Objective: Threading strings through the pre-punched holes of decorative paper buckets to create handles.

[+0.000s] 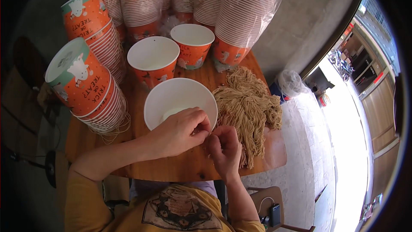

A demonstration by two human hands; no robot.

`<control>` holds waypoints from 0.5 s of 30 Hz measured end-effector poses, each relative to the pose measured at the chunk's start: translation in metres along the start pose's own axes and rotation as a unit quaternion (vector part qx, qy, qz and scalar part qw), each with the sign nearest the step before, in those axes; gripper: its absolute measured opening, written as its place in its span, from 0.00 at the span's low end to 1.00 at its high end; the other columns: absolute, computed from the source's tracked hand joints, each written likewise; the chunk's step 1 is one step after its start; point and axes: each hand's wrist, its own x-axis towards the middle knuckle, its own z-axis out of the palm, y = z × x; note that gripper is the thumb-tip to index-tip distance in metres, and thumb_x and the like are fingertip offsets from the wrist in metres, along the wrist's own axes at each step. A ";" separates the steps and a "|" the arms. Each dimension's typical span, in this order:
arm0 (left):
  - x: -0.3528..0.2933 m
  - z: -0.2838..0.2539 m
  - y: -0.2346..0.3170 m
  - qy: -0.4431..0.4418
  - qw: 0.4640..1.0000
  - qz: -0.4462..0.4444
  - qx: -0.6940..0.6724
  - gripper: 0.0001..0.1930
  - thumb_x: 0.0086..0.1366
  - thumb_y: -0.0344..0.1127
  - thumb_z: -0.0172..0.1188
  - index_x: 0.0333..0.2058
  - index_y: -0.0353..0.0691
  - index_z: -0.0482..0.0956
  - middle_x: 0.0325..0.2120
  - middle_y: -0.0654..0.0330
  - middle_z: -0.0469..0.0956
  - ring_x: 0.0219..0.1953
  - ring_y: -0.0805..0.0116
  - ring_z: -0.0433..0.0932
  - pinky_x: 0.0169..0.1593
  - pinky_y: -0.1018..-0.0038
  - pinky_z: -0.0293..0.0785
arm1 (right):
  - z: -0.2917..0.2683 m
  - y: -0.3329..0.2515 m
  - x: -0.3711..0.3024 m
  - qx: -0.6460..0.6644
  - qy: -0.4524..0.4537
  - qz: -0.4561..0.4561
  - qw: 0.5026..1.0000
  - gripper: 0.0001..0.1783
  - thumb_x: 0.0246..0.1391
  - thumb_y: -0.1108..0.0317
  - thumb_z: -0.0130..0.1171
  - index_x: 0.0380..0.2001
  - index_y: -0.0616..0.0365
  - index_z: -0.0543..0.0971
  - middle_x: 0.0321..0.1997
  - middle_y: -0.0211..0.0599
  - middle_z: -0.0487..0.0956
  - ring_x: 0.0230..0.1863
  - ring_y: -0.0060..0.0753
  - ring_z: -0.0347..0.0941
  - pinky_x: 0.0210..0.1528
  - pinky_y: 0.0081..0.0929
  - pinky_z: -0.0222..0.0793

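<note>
A white-lined paper bucket stands at the table's near middle, its open mouth toward me. Across its near rim reaches my left hand, thumb and fingers pinched together by the rim's right side. My right hand meets it there, its fingers also closed in a pinch. What lies between the fingertips is too small to make out. Just right of my hands spreads a loose heap of tan string. Two orange paper buckets, one behind the near one and another farther right, stand upright.
At the left are two upside-down stacks of orange buckets, one nearer with strings hanging and one behind. Tall plastic-wrapped stacks line the table's back. A bagged bin and a chair with a phone are on the right.
</note>
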 end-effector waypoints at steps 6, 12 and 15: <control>-0.001 -0.001 -0.001 0.004 1.000 -0.002 0.016 0.07 0.60 0.27 0.58 0.34 0.35 0.69 0.32 0.55 0.74 0.34 0.60 0.76 0.37 0.68 0.73 | -0.004 0.011 -0.002 0.010 -0.007 -0.009 1.000 0.04 0.59 0.76 0.51 0.37 0.62 0.67 0.24 0.34 0.80 0.24 0.18 0.76 0.27 0.19 0.73; 0.002 -0.002 0.003 -0.014 0.998 -0.047 -0.043 0.06 0.61 0.28 0.57 0.35 0.34 0.71 0.31 0.56 0.76 0.33 0.64 0.77 0.38 0.71 0.73 | 0.000 0.004 -0.003 0.106 0.003 0.004 0.994 0.05 0.60 0.77 0.49 0.39 0.61 0.67 0.30 0.35 0.79 0.28 0.19 0.76 0.28 0.17 0.72; 0.003 -0.004 0.005 -0.020 0.995 -0.073 -0.061 0.06 0.61 0.28 0.57 0.35 0.34 0.72 0.30 0.58 0.76 0.32 0.68 0.76 0.38 0.72 0.73 | -0.001 0.001 -0.004 0.132 -0.001 0.035 0.991 0.06 0.61 0.78 0.49 0.41 0.61 0.67 0.32 0.34 0.78 0.29 0.18 0.75 0.29 0.16 0.72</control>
